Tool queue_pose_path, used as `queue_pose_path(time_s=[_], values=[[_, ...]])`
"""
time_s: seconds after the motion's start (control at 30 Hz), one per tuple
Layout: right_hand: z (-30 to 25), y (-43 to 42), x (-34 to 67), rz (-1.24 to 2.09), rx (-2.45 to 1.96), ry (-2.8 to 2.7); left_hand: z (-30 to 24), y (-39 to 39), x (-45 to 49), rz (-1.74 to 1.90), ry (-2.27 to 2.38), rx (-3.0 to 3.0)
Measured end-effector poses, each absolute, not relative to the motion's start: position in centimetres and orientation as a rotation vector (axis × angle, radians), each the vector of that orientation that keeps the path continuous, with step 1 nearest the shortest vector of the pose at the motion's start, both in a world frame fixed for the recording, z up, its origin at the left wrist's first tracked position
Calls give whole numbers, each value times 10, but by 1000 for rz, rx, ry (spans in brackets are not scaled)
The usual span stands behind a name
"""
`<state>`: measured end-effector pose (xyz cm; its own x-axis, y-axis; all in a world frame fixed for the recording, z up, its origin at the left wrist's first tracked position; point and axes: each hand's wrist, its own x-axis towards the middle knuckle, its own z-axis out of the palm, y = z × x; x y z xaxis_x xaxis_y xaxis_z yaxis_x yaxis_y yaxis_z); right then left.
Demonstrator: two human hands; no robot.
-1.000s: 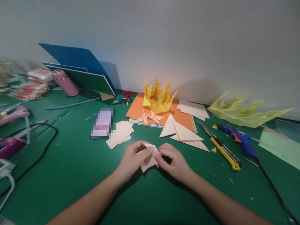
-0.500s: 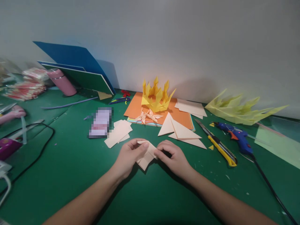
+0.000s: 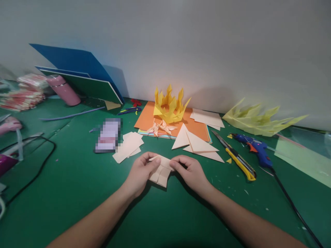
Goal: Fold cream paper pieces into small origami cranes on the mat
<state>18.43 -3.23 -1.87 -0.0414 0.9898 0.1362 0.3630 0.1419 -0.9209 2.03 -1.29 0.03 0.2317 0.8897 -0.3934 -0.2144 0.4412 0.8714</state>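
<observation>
A small piece of pale peach folded paper with crease lines is held between both hands above the green table. My left hand pinches its left side, thumb on top. At its upper right corner, my right hand grips the paper between thumb and fingers. Just beyond the hands lie peach paper pieces on the left and folded peach triangles on the right. Small folded peach paper shapes rest on an orange sheet, in front of a yellow paper crown.
Right of my hands are a yellow utility knife and a blue glue gun with its cord. A pale yellow folded paper piece stands behind them. To the left are a blurred-out phone, a pink bottle and leaning boards.
The paper's lower part has swung right and now shows more of its creased face. Both hands stay gripping it. The whole view has shifted slightly, with the table items appearing further left.
</observation>
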Motion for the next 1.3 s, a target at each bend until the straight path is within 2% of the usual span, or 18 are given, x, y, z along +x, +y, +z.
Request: queue_pose_path(time_s=[0.27,0.4,0.97,1.3], values=[[-20,-33,186,975,-1337,-1496,9,-12,21,885,1112,940],[-20,-32,187,899,-1350,-1512,7,-12,20,862,1115,1059],[-18,-32,189,825,-1341,-1470,5,-10,20,871,1164,978],[-17,-32,188,956,-1342,-1320,10,-11,22,932,1191,1003]])
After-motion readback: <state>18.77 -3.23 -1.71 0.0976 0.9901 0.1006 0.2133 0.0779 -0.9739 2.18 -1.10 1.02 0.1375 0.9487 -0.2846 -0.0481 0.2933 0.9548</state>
